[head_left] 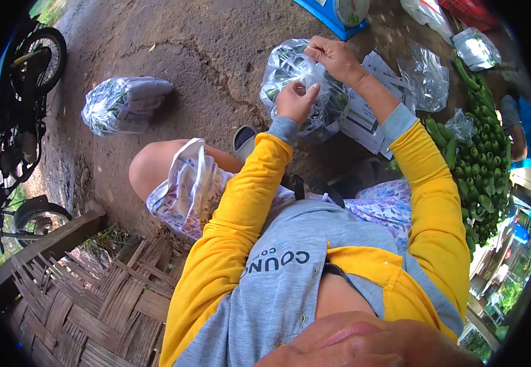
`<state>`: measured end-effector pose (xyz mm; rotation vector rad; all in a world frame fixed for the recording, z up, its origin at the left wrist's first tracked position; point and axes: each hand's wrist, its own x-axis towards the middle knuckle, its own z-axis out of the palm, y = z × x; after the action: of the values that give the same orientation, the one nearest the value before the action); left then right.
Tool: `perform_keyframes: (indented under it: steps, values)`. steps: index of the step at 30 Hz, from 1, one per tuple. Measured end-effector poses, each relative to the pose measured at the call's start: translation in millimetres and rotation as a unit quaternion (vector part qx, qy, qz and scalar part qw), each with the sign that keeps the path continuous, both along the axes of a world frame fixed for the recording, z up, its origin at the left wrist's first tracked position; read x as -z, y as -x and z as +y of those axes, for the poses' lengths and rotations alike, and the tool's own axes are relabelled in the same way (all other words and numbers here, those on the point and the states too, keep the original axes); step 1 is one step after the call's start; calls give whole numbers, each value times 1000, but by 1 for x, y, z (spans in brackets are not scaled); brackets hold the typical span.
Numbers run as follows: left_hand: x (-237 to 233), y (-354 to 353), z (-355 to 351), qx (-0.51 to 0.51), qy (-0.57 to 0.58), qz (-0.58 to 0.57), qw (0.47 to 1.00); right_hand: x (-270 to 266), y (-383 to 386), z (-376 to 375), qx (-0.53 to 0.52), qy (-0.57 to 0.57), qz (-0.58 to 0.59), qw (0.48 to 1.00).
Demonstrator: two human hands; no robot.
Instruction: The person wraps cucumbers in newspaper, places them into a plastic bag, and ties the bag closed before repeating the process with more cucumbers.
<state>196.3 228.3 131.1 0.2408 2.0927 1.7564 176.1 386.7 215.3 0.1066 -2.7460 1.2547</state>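
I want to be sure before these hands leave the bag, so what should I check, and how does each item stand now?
1. Left hand on the bag's gathered plastic: ok.
2. Right hand on the same bag's top: ok.
3. Top knotted shut: cannot tell, the fingers and bunched plastic hide it.
4. Loose papers cleared away: not ok, they lie spread beside the bag.
5. Other filled bag well apart from the hands: ok.
6. Scale reading: cannot tell, its dial is cut off.
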Motion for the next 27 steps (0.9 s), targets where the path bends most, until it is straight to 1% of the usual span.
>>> perform_keyframes:
  steps: [2, 4, 5, 7, 8, 10, 11, 12, 13, 14, 15, 16, 18, 19, 22, 25, 27]
  values:
    - [-3, 0, 5, -14, -53, -115, 992, 1, -1, -2, 4, 31, -39, 999]
    - [-3, 2, 0, -6, -73, -187, 980, 1, -2, -1, 0, 47, -79, 996]
    - [-3, 1, 0, -1, -84, -222, 971, 7, -3, 1, -16, 79, -72, 994]
    - [-4, -4, 2, -23, -94, -233, 968, 24, -7, 4, -48, 144, -57, 987]
    - [-5, -5, 2, -34, -99, -237, 966, 29, -9, 5, -38, 160, -66, 984]
    - [-5, -12, 6, -101, -136, -218, 961, 36, -13, 8, -18, 192, -86, 977]
    - [-4, -14, 7, -134, -155, -208, 957, 39, -14, 8, 16, 218, -103, 970]
    - [-3, -14, 8, -158, -205, -204, 944, 42, -15, 8, 51, 244, -121, 961]
    - [-3, -15, 8, -182, -254, -199, 929, 41, -15, 6, 85, 269, -138, 949]
    - [-3, -14, 8, -205, -303, -193, 911, 41, -15, 4, 116, 341, -137, 923]
    - [-3, -11, 10, -237, -353, -217, 879, 40, -17, 3, 146, 411, -134, 890]
    - [-6, -10, 9, -240, -375, -229, 866, 39, -19, 0, 174, 478, -131, 851]
    - [-11, -9, 6, -248, -415, -252, 838, 36, -24, -4, 179, 518, -124, 827]
    - [-15, -9, 6, -247, -403, -250, 845, 35, -25, -4, 181, 537, -121, 815]
    - [-16, -3, -3, -161, -436, -260, 847, 33, -20, -1, 104, 474, -142, 863]
    - [-19, 1, -9, -96, -460, -216, 856, 28, -10, -3, 73, 373, -153, 912]
    - [-16, 8, -6, -119, -377, -92, 914, 20, -5, 4, 52, 386, -166, 906]
